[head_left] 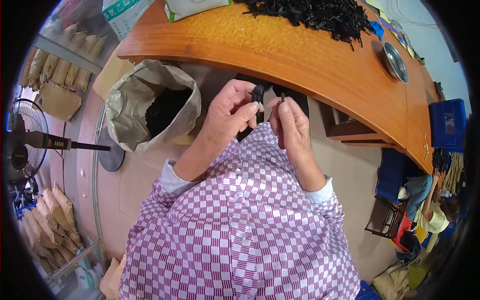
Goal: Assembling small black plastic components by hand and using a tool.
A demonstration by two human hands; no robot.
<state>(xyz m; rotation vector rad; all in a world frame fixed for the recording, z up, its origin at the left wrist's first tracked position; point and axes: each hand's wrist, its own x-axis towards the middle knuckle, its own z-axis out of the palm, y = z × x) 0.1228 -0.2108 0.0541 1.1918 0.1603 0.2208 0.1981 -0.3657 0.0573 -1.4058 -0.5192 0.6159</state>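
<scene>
Light is bright, shadows soft, and fisheye distortion bows the table (300,65).

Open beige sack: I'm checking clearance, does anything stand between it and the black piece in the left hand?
Only the left hand, holding the black piece, stands between it and the open beige sack in this view.

From where I stand, a long table (320,67) with an orange-brown wooden top crosses the room in front of a seated person. A loose, tangled heap of thin black strips (320,19) is spread over its far middle. Left of the heap lies a white package with bright green edging (195,7); just right of it, a small crumpled blue piece (377,31). Farther right rests a shiny oval metal bowl (395,62). Small pale yellow bits (426,149) dot the table's right end. On the pale tiled floor (135,200) stands a round grey fan base (111,155).
</scene>
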